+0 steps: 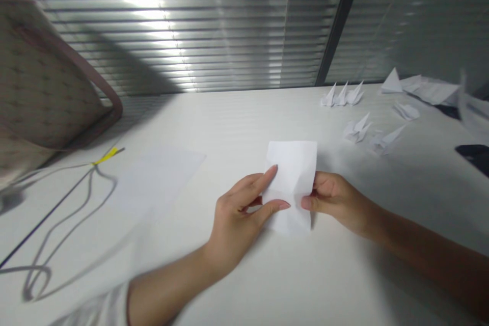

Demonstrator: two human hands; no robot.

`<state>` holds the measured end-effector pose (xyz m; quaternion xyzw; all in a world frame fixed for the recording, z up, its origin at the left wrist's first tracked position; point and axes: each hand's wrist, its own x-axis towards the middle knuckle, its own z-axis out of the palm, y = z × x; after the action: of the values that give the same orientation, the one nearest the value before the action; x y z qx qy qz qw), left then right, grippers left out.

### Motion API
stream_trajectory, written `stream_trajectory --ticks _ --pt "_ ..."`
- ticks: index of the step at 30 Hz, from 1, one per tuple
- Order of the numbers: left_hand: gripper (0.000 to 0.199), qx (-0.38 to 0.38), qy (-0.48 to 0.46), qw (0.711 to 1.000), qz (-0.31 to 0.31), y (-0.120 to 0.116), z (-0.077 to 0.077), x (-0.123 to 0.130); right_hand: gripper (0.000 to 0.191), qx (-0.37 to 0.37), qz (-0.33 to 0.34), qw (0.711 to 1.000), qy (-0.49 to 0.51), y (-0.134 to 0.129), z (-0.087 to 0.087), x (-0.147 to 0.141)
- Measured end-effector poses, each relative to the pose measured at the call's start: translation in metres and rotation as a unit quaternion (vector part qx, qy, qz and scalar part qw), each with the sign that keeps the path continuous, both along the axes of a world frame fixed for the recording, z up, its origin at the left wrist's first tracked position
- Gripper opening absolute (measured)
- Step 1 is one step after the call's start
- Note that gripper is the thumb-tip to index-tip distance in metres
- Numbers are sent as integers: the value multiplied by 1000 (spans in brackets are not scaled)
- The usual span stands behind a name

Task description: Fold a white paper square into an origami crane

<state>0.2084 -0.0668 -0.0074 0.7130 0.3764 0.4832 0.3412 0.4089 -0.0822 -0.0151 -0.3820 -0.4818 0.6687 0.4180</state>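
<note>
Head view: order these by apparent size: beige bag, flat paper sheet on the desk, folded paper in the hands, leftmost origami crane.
1. Beige bag, though nearness to the camera may inflate it
2. Flat paper sheet
3. Folded paper
4. Leftmost origami crane

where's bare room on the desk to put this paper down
The widest bare white desk lies behind the folded white paper, between the loose white sheet and the three paper cranes. A second patch lies nearer you, below your left hand and right hand. The far right is crowded with folded paper pieces and a dark object.
</note>
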Motion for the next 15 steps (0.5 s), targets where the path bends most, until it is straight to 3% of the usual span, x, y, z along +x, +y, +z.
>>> stream_trajectory --ticks 7,15 --pt "54 31 11 999 6 1 -2 0 27 4 35 999 12 1 -1 1" --pt "64 82 35 996 -18 1 -3 0 24 8 13 1000 1 -1 -3 -3"
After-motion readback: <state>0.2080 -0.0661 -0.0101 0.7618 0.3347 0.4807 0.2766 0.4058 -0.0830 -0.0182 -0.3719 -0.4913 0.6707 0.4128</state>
